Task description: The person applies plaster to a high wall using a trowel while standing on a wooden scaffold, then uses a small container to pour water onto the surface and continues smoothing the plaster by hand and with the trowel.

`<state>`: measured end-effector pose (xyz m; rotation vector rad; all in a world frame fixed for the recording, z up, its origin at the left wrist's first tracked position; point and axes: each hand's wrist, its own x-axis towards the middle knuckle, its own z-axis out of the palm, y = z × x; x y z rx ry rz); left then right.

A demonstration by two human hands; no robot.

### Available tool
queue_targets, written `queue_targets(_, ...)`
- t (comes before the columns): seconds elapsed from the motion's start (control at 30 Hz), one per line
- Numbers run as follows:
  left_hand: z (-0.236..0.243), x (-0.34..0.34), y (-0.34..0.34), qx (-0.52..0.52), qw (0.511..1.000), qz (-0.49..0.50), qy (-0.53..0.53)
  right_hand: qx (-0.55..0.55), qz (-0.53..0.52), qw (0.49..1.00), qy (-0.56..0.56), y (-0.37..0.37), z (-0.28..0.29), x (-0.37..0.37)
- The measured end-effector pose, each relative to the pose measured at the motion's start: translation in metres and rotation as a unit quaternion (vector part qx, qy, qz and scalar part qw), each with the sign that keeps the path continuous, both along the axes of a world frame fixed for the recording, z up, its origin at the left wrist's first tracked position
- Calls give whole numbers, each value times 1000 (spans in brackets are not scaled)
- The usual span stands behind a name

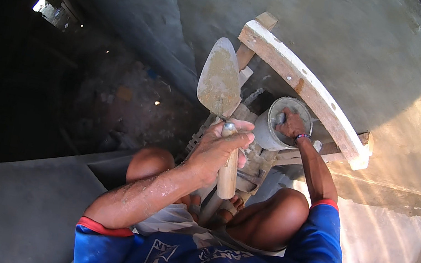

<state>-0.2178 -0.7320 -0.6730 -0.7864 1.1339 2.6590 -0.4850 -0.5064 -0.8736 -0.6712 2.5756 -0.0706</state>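
My left hand (217, 149) grips the wooden handle of a masonry trowel (221, 79), its grey mortar-smeared blade pointing up toward the wall. My right hand (291, 124) reaches down into a small round grey bucket (265, 131) of wet mortar, fingers curled on something grey inside that I cannot make out. The bucket rests on a wooden scaffold frame below me, between my bare knees (288, 201).
A pale wooden plank (307, 92) runs diagonally across in front of the grey plastered wall (351, 38). More timber pieces of the frame (248, 172) lie under my feet. Dark open space drops away at left, with a grey concrete ledge (25, 194) at lower left.
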Motion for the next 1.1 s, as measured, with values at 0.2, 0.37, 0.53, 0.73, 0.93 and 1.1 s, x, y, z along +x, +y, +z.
queue_targets(0.2,0,6,2,-4,1000,-3,19,24,13,1000,-12,-5,-12,8)
queue_targets(0.37,-1,-1,16,16,1000,2,18,-25,81,996,-5,13,-22,1)
queue_targets(0.53,-4,5,17,26,999,24,36,-22,59,998,32,-8,-3,17)
queue_targets(0.73,-1,2,15,18,999,20,41,-38,64,996,53,-9,-2,8)
queue_targets(0.93,3,-3,16,9,999,-7,44,-25,22,998,58,2,7,15)
queue_targets(1.1,8,1,4,1,999,-17,33,-1,18,999,45,-17,17,8)
